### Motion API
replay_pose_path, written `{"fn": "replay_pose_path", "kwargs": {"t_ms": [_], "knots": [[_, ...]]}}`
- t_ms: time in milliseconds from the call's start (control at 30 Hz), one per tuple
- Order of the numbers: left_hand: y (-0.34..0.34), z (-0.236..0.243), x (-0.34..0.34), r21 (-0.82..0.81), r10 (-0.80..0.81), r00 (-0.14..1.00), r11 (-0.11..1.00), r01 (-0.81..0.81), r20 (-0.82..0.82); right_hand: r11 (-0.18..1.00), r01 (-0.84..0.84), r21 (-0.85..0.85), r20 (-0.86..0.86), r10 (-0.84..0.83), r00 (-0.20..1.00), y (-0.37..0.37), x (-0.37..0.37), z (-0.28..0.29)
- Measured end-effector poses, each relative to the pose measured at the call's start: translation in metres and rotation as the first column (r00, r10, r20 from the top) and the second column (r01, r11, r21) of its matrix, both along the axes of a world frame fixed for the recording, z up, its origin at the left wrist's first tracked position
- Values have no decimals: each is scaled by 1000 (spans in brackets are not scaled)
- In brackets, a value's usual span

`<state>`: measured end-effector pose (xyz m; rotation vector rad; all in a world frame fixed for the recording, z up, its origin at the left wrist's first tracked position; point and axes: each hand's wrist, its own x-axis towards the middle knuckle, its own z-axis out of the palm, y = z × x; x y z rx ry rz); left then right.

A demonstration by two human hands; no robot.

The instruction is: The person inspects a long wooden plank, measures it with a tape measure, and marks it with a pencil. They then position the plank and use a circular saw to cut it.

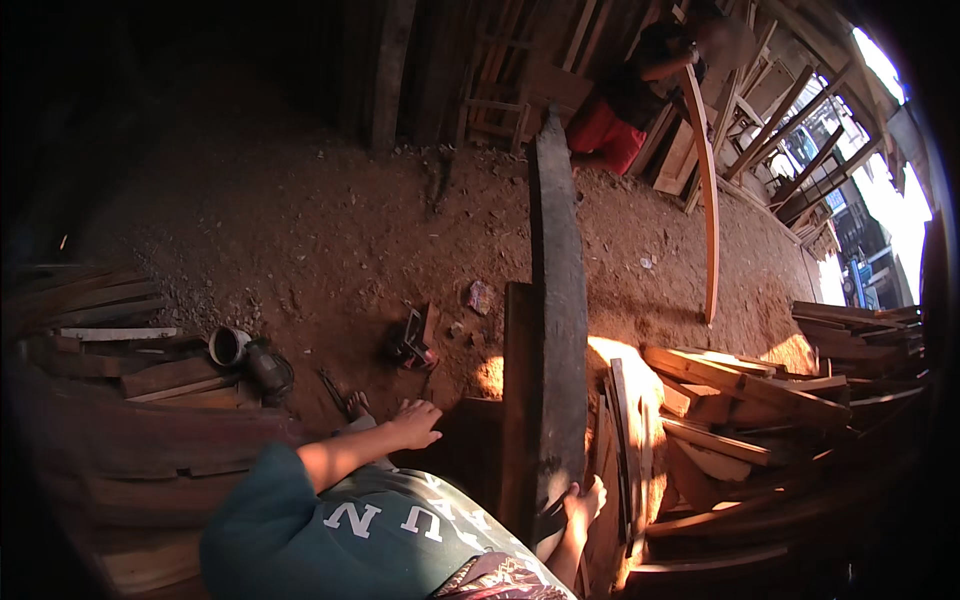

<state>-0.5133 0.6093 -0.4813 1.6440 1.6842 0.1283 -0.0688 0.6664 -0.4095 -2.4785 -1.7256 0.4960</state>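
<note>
A long, dark wooden plank [560,270] runs away from my right side toward the far wall, alongside another dark timber [518,390]. My right hand [583,503] is at the plank's near end, against its right edge, with thumb and fingers apart and not wrapped round it. In front of my body, my left hand [415,425] is held out with stretched fingers and nothing in it. On the dirt beyond it lies a red and black power tool [412,345], its exact kind unclear in the shade.
Offcuts [720,400] are heaped at right, stacked boards [110,300] at left. A pale round container [229,346] stands beside a dark can-like object [268,370]. At far right another person [625,120] in red shorts holds a long reddish board [703,190]. Crumpled litter [480,297] lies on the dirt.
</note>
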Motion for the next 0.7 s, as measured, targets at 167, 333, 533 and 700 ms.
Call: {"fn": "replay_pose_path", "kwargs": {"t_ms": [167, 333, 533, 700], "knots": [[-142, -36, -229, -212, 461, 869, 845, -491, -176, 967, -223, 126, -21, 227, 974, 108, -204, -18], [-222, 34, -362, -272, 746, 603, 541, -796, -281, 998, 26, -54, 80, -22, 997, 160, -301, -44], [-250, 1, -407, -216, 934, 313, 275, -937, -170, 960, 197, -196, 192, -159, 968, 179, -341, -39], [-201, -34, -413, -476, 853, 521, 447, -758, -28, 959, 252, -133, 243, -215, 946, 184, -359, -52]]}}
